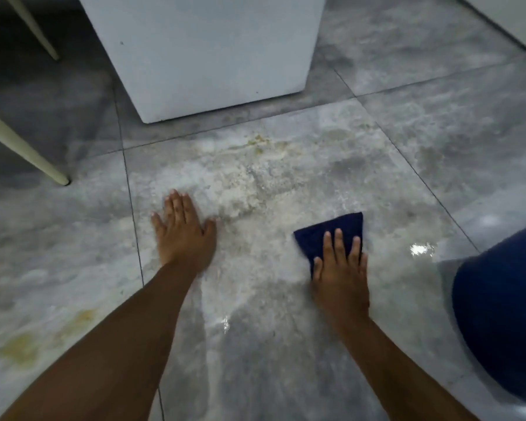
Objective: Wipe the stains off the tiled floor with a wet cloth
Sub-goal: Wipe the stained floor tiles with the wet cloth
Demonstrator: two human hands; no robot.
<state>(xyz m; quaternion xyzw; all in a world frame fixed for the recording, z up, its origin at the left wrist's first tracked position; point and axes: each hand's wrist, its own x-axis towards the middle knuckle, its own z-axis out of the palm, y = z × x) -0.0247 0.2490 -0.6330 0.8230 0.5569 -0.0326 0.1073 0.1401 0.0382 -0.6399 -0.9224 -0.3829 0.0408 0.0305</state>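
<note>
A folded dark blue cloth [331, 232] lies flat on the grey tiled floor [422, 141]. My right hand [340, 268] presses down on its near half, fingers spread over it. My left hand [182, 232] rests palm-down on the tile to the left, fingers apart, holding nothing. A pale, whitish smeared stain [249, 189] spreads across the tile between and beyond both hands, with yellowish specks [261, 141] at its far edge. More yellowish stains [25, 347] mark the tile at the near left.
A white box-like cabinet base [213, 56] stands just beyond the stain. Two cream furniture legs [25, 150] slant in at the left. A white unit [516, 16] sits at the far right. My knee in blue fabric [504, 314] is at the right. Wet glints [421, 249] show on the floor.
</note>
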